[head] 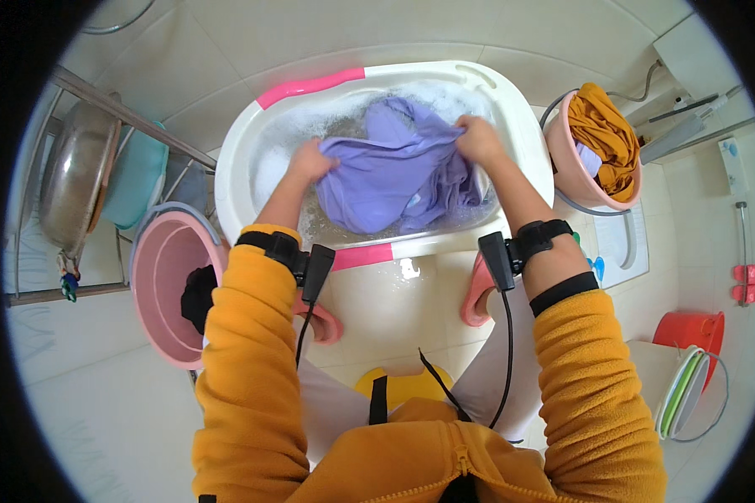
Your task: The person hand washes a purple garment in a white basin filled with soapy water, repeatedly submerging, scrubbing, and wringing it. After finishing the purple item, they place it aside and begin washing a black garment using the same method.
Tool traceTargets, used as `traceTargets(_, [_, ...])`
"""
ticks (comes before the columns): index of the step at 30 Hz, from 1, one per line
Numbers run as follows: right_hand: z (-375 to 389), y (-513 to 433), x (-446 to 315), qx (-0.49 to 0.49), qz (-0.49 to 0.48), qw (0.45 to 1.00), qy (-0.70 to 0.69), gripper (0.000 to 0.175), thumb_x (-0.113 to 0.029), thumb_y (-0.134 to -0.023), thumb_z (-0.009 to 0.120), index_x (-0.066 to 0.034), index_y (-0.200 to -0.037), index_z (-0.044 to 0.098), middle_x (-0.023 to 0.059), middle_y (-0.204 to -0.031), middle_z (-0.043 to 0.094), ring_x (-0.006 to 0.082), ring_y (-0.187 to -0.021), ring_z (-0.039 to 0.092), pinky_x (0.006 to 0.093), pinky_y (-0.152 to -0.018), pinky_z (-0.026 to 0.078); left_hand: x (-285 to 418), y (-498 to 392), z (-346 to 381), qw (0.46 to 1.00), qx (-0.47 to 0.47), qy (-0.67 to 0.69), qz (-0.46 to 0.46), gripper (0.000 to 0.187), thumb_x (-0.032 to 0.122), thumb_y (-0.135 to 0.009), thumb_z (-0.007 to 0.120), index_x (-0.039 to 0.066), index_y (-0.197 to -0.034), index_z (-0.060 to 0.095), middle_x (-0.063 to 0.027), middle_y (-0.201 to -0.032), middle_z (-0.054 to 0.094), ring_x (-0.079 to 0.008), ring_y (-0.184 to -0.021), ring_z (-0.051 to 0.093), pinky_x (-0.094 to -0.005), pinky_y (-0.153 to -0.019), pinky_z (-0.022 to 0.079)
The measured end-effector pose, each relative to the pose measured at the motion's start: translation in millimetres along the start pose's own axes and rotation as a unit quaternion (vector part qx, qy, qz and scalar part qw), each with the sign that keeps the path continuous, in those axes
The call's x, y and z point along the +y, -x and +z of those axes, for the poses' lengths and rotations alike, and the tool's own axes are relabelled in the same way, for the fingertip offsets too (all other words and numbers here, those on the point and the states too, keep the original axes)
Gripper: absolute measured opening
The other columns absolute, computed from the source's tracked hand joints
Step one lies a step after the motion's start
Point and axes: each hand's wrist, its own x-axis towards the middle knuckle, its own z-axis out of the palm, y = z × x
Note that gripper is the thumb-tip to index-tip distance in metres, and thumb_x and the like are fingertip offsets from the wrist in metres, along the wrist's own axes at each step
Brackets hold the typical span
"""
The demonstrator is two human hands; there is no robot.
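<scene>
A purple cloth garment [377,182] is stretched between my hands over soapy water in a white plastic tub [226,170] with pink grips. My left hand [311,162] pinches its left edge, and my right hand [478,139] grips its upper right edge. The cloth's lower part rests in the water, where foam [447,97] floats along the far side and at the left. What kind of garment it is, I cannot tell.
Left of the tub stands a pink bucket [163,283] holding black cloth [199,298], beside a metal rack [132,119] with basins. A second pink bucket [572,151] at the right holds mustard-coloured clothing [604,138]. A red bucket [686,330] is farther right.
</scene>
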Motion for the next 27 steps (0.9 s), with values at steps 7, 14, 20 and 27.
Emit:
traceTargets(7, [38.7, 17.0, -90.0, 0.039, -0.285, 0.922, -0.258, 0.079, -0.032, -0.055, 0.071, -0.0085, -0.123, 0.039, 0.0228, -0.111, 0.049, 0.0322, -0.102, 0.049, 0.0349, -0.087, 0.039, 120.4, 15.1, -63.9, 0.996, 0.032, -0.003, 0.078, 0.037, 0.009, -0.062, 0.066, 0.002, -0.097, 0.057, -0.0085, -0.087, 0.06, -0.0175, -0.077, 0.057, -0.0285, -0.069, 0.045])
traceTargets(14, [-24.9, 34.5, -118.8, -0.11, -0.101, 0.924, -0.353, 0.026, -0.016, -0.063, 0.063, -0.002, -0.085, 0.063, 0.0084, -0.078, 0.062, 0.0175, -0.072, 0.057, 0.028, -0.067, 0.044, 128.8, 63.5, -70.9, 0.963, -0.128, 0.093, 0.216, 0.059, 0.012, -0.061, 0.07, 0.003, -0.114, 0.046, -0.0059, -0.1, 0.056, -0.0154, -0.095, 0.05, -0.0282, -0.087, 0.038])
traceTargets(20, [-62.5, 35.6, -103.2, -0.065, -0.064, 0.833, -0.545, 0.016, -0.009, -0.06, 0.059, 0.0001, -0.073, 0.059, 0.0029, -0.066, 0.057, 0.0113, -0.059, 0.052, 0.0239, -0.056, 0.042, 86.9, 59.2, -11.2, 0.971, -0.121, 0.081, 0.19, 0.052, 0.015, -0.064, 0.071, 0.002, -0.11, 0.05, -0.0059, -0.101, 0.056, -0.0146, -0.093, 0.052, -0.0279, -0.083, 0.04])
traceTargets(27, [-40.3, 16.9, -49.0, 0.074, -0.061, 0.988, -0.118, 0.036, -0.014, -0.068, 0.055, -0.0016, -0.1, 0.047, 0.0229, -0.088, 0.057, 0.0383, -0.087, 0.054, 0.0395, -0.077, 0.042, 86.1, 31.3, 25.5, 0.909, 0.18, 0.368, 0.079, 0.024, 0.008, -0.075, 0.058, 0.0, -0.095, 0.051, -0.0094, -0.085, 0.057, -0.0166, -0.075, 0.056, -0.027, -0.068, 0.046])
